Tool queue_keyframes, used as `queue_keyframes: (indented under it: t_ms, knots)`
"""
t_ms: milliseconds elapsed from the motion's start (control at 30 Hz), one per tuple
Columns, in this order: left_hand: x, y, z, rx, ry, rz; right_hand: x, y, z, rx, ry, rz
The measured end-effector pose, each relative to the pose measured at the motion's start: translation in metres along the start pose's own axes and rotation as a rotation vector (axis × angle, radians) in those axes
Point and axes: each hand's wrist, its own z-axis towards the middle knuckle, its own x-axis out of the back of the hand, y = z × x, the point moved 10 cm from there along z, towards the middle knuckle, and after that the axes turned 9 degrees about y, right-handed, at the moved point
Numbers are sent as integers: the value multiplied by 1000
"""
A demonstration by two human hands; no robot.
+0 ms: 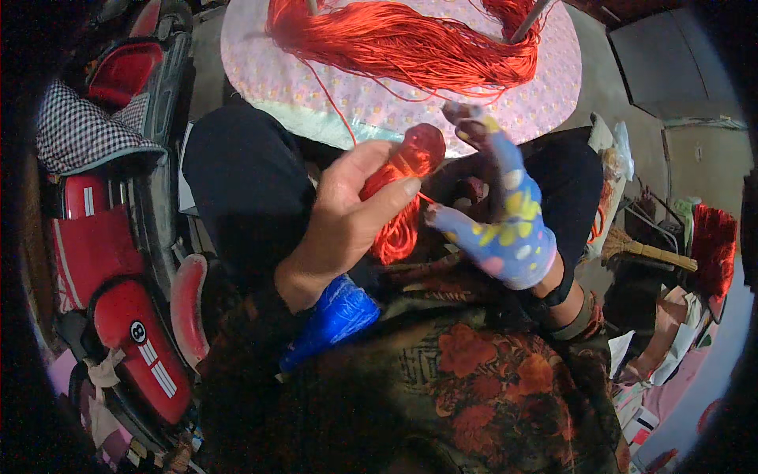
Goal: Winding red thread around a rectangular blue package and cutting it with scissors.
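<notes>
My bare left hand [347,213] is closed around a small bundle of red cord [397,225], with loops hanging below the fingers. A rounded dark-red end [426,144] sticks out at the bundle's top; I cannot tell what it is. To its right, my right hand [509,225] wears a worn, patterned blue glove, its thumb and fingers spread apart. A short strand reaches from the bundle toward that thumb. Ahead lies a large skein of red cord [410,43], stretched around upright metal rods [530,22]. One strand runs from it down to my left hand.
The skein rests over a round table [253,59] with a pink patterned cover, just beyond my knees. A red ride-on vehicle [142,347] and a checked cloth [87,126] stand at left. On the right are a straw broom [651,251] and more red cord [713,245].
</notes>
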Motion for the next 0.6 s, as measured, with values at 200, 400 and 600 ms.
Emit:
queue_keyframes:
  t_ms: [200, 400, 600]
  knots:
    - [-6, 18, 1, -369, -8, 527, -10, -39, -14, 245, -225, 58]
    - [-5, 2, 0, -438, -117, 842, -18, 13, -2, -52, -195, 206]
    - [-13, 3, -8, -205, -205, 767, -37, 79, -12, -560, -263, 841]
